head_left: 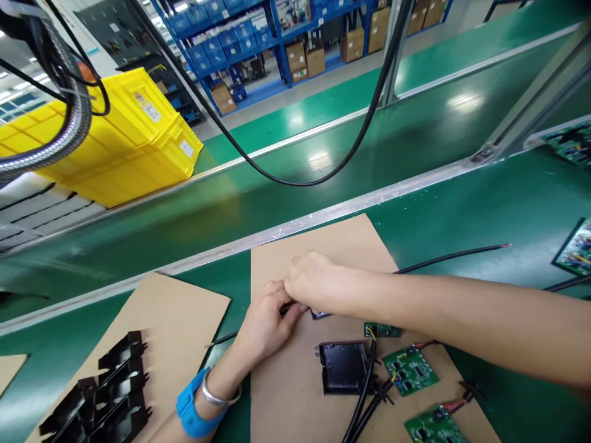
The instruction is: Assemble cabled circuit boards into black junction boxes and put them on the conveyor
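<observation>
Both hands meet over the upper part of a cardboard sheet (286, 394). My left hand (270, 317), with a blue wristband (191, 403) and a silver bangle, has its fingers closed round a dark part, mostly hidden. A black cable (226, 338) comes out on its left side. My right hand (314, 280) is closed against the left fingertips; whatever it pinches is hidden beneath it. A small piece of a dark-edged part (319, 314) shows under the right hand. Just below lies an open black housing (344, 368), beside green circuit boards (410, 369) with black cables.
Several black housings (122, 387) stand on another cardboard sheet (184, 314) at the left. A metal rail (277, 232) crosses behind the hands. Above it hangs a black cable (300, 183). Yellow crates (133, 141) are at the upper left, and more boards (577, 249) at the right edge.
</observation>
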Demonstrator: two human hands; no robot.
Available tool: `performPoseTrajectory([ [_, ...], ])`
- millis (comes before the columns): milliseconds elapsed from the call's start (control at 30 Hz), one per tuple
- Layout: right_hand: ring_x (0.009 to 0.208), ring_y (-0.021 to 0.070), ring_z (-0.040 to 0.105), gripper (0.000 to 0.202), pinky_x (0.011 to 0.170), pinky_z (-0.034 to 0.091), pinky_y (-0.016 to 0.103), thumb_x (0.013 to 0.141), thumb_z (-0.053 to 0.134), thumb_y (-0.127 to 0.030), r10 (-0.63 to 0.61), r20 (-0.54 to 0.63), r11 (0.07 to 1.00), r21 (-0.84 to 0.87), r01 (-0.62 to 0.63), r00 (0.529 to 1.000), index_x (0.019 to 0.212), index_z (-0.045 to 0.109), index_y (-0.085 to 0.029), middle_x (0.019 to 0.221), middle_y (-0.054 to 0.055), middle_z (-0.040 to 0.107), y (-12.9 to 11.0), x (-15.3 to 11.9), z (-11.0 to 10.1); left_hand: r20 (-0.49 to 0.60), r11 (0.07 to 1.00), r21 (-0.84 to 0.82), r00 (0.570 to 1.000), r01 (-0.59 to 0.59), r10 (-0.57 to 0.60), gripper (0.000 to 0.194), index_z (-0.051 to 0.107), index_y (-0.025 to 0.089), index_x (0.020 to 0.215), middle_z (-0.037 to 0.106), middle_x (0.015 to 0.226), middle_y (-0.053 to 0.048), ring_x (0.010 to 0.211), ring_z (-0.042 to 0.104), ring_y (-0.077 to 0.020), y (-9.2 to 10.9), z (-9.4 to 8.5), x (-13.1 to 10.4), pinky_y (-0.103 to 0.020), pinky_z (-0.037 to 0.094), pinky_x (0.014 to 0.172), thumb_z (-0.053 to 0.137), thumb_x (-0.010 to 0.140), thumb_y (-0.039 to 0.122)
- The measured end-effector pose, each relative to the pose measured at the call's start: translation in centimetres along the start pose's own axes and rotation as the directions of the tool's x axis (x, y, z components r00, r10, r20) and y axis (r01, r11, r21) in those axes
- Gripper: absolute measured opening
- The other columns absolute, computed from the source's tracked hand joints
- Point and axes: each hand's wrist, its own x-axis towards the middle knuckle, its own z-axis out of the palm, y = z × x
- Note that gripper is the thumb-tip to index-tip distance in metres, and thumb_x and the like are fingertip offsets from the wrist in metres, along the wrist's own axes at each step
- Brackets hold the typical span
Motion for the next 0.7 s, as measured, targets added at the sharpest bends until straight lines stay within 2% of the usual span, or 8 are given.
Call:
performPoseTrajectory([
  [100, 0.086, 0.0290, 0.062, 0.019, 0.075, 0.046, 0.040, 0.063, 0.079, -0.007, 0.010, 0.001, 0.998, -0.055, -0.009, 1.000, 0.064, 0.063, -0.017, 0.074, 0.008, 0.068, 0.1, -1.6, -0.4, -0.013, 1.000, 0.021, 1.000, -0.002, 0.002, 0.016, 0.066, 0.021, 0.090, 0.066, 0.094, -0.005, 0.094, 0.060, -0.0220, 0.1, 0.0, -0.1, -0.036, 0.048, 0.085, 0.051, 0.094, 0.025],
  [200, 0.081, 0.0235, 0.062, 0.023, 0.069, 0.046, 0.033, 0.067, 0.083, -0.030, -0.023, -0.012, 0.999, -0.047, 0.022, 1.000, 0.074, 0.065, -0.018, 0.079, 0.005, 0.067, 1.7, -4.1, -2.0, -0.031, 0.998, 0.058, 0.999, -0.013, 0.014, 0.008, 0.062, 0.021, 0.089, 0.064, 0.093, -0.004, 0.090, 0.060, -0.0207, 0.2, -0.1, -0.5, -0.034, 0.049, 0.081, 0.054, 0.091, 0.022],
  [300, 0.094, 0.0224, 0.059, 0.034, 0.077, 0.046, 0.031, 0.081, 0.071, -0.048, -0.024, -0.088, 1.000, -0.018, 0.023, 0.996, 0.092, 0.064, -0.017, 0.098, 0.008, 0.066, 4.3, -8.3, -3.4, -0.055, 0.994, 0.109, 0.998, -0.008, 0.015, 0.002, 0.059, 0.021, 0.088, 0.061, 0.090, -0.003, 0.086, 0.059, -0.0207, 0.2, 0.0, -1.2, -0.033, 0.048, 0.076, 0.057, 0.088, 0.022],
  [400, 0.092, 0.0248, 0.056, 0.036, 0.077, 0.044, 0.034, 0.074, 0.075, -0.048, 0.071, -0.111, 0.997, -0.010, -0.073, 0.991, 0.091, 0.062, -0.018, 0.096, 0.008, 0.063, 6.9, -13.1, -3.7, -0.098, 0.988, 0.156, 0.995, 0.017, -0.002, 0.008, 0.055, 0.020, 0.084, 0.060, 0.085, -0.003, 0.080, 0.058, -0.0200, 0.0, 0.1, -1.7, -0.032, 0.047, 0.071, 0.051, 0.091, 0.022],
  [467, 0.088, 0.0236, 0.055, 0.019, 0.074, 0.042, 0.032, 0.080, 0.070, -0.035, 0.131, -0.106, 0.989, -0.058, -0.137, 0.986, 0.082, 0.059, -0.020, 0.087, 0.005, 0.062, 8.3, -15.1, -3.6, -0.136, 0.984, 0.176, 0.991, 0.033, -0.009, 0.009, 0.054, 0.021, 0.086, 0.060, 0.085, -0.003, 0.077, 0.058, -0.0185, -0.3, -0.4, -1.2, -0.031, 0.047, 0.068, 0.047, 0.092, 0.021],
  [567, 0.078, 0.0203, 0.056, 0.008, 0.067, 0.040, 0.029, 0.088, 0.054, -0.021, 0.192, -0.177, 0.970, -0.116, -0.214, 0.965, 0.081, 0.055, -0.020, 0.082, 0.004, 0.061, 10.2, -14.8, -4.5, -0.212, 0.973, 0.222, 0.977, 0.057, -0.009, 0.009, 0.055, 0.020, 0.088, 0.061, 0.086, -0.003, 0.077, 0.058, -0.0186, -1.1, -2.4, 1.8, -0.031, 0.047, 0.069, 0.046, 0.092, 0.021],
  [633, 0.075, 0.0202, 0.056, 0.006, 0.065, 0.038, 0.029, 0.089, 0.050, -0.019, 0.228, -0.245, 0.953, -0.142, -0.267, 0.942, 0.089, 0.056, -0.019, 0.083, 0.005, 0.063, 11.8, -12.5, -6.4, -0.265, 0.960, 0.266, 0.964, 0.082, -0.008, 0.010, 0.057, 0.019, 0.088, 0.061, 0.086, -0.004, 0.081, 0.058, -0.0200, -2.1, -4.5, 5.4, -0.033, 0.047, 0.073, 0.048, 0.092, 0.023],
  [700, 0.085, 0.0219, 0.058, 0.012, 0.072, 0.039, 0.030, 0.090, 0.049, -0.017, 0.247, -0.306, 0.938, -0.164, -0.306, 0.919, 0.097, 0.058, -0.018, 0.094, 0.008, 0.064, 13.5, -9.5, -9.1, -0.302, 0.946, 0.305, 0.953, 0.107, -0.010, 0.011, 0.060, 0.018, 0.089, 0.061, 0.090, -0.005, 0.087, 0.058, -0.0207, -3.3, -6.6, 9.5, -0.035, 0.048, 0.080, 0.051, 0.092, 0.024],
])
